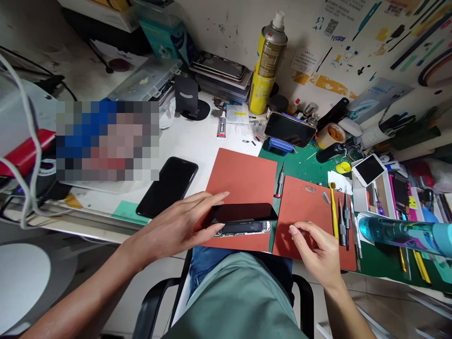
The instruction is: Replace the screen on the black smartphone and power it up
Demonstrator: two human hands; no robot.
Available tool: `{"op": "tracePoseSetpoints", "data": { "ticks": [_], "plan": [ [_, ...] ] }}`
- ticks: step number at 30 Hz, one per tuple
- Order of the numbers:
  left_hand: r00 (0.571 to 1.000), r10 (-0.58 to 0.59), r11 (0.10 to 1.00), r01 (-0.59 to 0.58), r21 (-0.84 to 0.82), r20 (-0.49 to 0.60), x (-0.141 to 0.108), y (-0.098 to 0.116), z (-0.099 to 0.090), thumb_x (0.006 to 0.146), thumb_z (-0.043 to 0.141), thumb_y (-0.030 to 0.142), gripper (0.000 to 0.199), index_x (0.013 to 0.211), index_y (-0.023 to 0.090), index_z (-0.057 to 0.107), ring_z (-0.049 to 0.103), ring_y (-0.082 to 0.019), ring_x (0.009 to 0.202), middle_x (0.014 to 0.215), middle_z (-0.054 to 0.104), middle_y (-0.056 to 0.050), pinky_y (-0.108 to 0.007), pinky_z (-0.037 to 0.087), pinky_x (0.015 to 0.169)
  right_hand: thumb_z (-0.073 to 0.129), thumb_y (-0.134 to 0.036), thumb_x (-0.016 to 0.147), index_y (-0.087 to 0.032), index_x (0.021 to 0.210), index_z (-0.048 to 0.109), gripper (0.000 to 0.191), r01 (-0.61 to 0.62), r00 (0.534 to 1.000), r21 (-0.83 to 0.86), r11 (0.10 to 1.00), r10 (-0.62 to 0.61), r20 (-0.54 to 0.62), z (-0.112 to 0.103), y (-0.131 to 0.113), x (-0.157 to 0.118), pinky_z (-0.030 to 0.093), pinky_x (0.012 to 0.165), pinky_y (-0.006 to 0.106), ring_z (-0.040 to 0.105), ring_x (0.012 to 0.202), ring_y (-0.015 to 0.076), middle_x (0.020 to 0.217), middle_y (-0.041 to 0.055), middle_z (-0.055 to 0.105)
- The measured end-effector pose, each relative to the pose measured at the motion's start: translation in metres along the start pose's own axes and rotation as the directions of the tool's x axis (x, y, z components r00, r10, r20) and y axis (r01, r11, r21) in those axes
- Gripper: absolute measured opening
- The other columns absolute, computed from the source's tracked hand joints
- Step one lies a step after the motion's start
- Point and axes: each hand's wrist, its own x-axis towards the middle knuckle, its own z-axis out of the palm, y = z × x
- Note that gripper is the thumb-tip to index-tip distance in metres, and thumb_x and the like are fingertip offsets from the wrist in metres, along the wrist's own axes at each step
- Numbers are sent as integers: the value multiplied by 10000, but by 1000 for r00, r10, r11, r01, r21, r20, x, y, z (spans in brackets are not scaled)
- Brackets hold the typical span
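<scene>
R of opened phone point(247, 229), my R hand point(316, 252) has room over the mat point(298, 205); yellow brush point(334, 209) + 2 slim tools point(342, 222) block farther R, screwdriver point(280, 181) beyond-R.

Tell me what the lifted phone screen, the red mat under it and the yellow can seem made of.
Phone screen: probably glass, glossy black with faint reflections. Red mat: perhaps silicone or rubber, matte and evenly coloured. Yellow can: probably printed metal, with a silvery shoulder.

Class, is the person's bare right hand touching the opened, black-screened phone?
Apart: the head view shows reddish-brown mat between the bare right hand and the opened phone.
</scene>
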Motion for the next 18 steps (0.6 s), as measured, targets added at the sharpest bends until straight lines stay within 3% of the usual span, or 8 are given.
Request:
{"op": "tracePoseSetpoints", "data": {
  "ticks": [6,11,15,18],
  "plan": [
    [1000,26,999,-25,32,-7,-4,-4,5,1081,624,428,719,1718,296,317,676,-324,1358,1507,671,-134,-447,616,1058,672,-155,1037,-250,1076,719,112,-34,999,57,998,36,-18,18,-8,-2,581,647,314,689,730,178,885,28,750],
    [1000,24,999,-24,24,1,-14,-4,12,1044,697,413,806,1725,301,280,650,-314,1368,1470,657,-137,-439,608,1079,654,-145,1028,-254,1262,688,260,0,1000,96,995,2,-16,24,-8,-5,626,974,504,734,1138,303,1189,119,766],
    [999,48,996,-48,81,-7,-18,0,16,1053,697,431,833,1740,293,247,633,-314,1381,1438,661,-133,-466,547,1179,544,-221,1080,-237,1588,517,509,107,973,184,977,-141,183,24,-15,10,521,1191,629,572,1488,372,1547,162,639],
    [998,56,992,-54,112,-13,-19,3,20,1046,704,464,888,1757,277,206,640,-314,1365,1435,669,-139,-472,527,1202,366,-367,1155,-210,1678,426,549,154,866,342,927,-293,405,29,-22,39,433,1280,632,462,1596,352,1658,143,558]
  ]
}}
